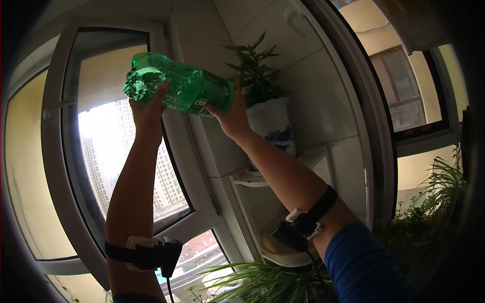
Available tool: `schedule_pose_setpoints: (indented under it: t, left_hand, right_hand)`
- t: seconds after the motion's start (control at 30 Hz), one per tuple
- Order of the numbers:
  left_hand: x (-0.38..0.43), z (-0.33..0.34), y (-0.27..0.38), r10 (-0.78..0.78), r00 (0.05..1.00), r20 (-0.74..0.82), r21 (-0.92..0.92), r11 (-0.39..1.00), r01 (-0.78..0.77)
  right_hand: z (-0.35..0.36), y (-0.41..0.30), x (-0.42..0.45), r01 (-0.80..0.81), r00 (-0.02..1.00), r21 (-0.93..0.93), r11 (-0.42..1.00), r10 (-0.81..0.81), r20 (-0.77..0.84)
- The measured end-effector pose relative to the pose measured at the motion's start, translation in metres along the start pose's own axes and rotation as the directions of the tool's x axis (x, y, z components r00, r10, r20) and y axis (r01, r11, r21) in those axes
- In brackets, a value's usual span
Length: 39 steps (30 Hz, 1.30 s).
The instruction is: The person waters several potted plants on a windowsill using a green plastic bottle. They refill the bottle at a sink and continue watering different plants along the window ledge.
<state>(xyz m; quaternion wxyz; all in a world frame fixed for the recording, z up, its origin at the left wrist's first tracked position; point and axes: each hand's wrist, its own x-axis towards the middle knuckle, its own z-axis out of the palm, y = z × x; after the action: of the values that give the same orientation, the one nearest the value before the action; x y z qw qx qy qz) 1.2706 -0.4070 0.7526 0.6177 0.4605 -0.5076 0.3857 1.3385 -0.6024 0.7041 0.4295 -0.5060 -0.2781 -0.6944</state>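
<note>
A large green plastic bottle (182,85) is held up, tilted, in both my hands in front of the window and the tiled wall. My left hand (149,104) grips it near its rounded left end, thumb on the near side. My right hand (233,115) holds it around its labelled right end. Just behind my right hand stands a leafy plant (255,72) in a white ceramic pot (271,121) with a blue pattern. My fingers behind the bottle are mostly hidden.
A white corner shelf (250,183) stands below the pot. On the left is a framed window (53,151) with a handle (60,107). Long-leaved plants (261,282) grow at the bottom, more foliage (435,193) at the right. Cabled devices are strapped to both arms.
</note>
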Motion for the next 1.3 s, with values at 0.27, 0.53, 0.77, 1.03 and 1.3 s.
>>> schedule_pose_setpoints:
  t: [0.27,0.53,0.77,1.03,1.3]
  left_hand:
    - [0.01,0.009,0.0,0.04,0.994,-0.105,0.07,0.997,-0.033]
    - [0.004,0.024,-0.008,-0.065,0.963,-0.26,-0.012,0.998,0.064]
    - [-0.002,0.049,-0.006,-0.276,0.953,-0.123,0.022,0.96,0.28]
    - [-0.001,0.053,-0.016,-0.183,0.955,-0.234,0.075,0.976,0.206]
    - [-0.008,0.051,-0.02,-0.173,0.944,-0.279,0.059,0.979,0.197]
  right_hand:
    - [-0.01,0.002,0.008,-0.136,0.984,0.079,0.988,0.126,0.123]
    - [-0.017,-0.008,0.005,-0.149,0.97,0.035,0.988,0.139,0.201]
    - [-0.02,-0.005,0.01,-0.193,0.968,0.165,0.967,0.16,0.194]
    - [-0.034,-0.02,0.014,-0.363,0.885,-0.13,0.923,0.385,0.262]
    - [-0.057,-0.039,-0.037,-0.135,0.924,-0.499,0.856,0.291,0.249]
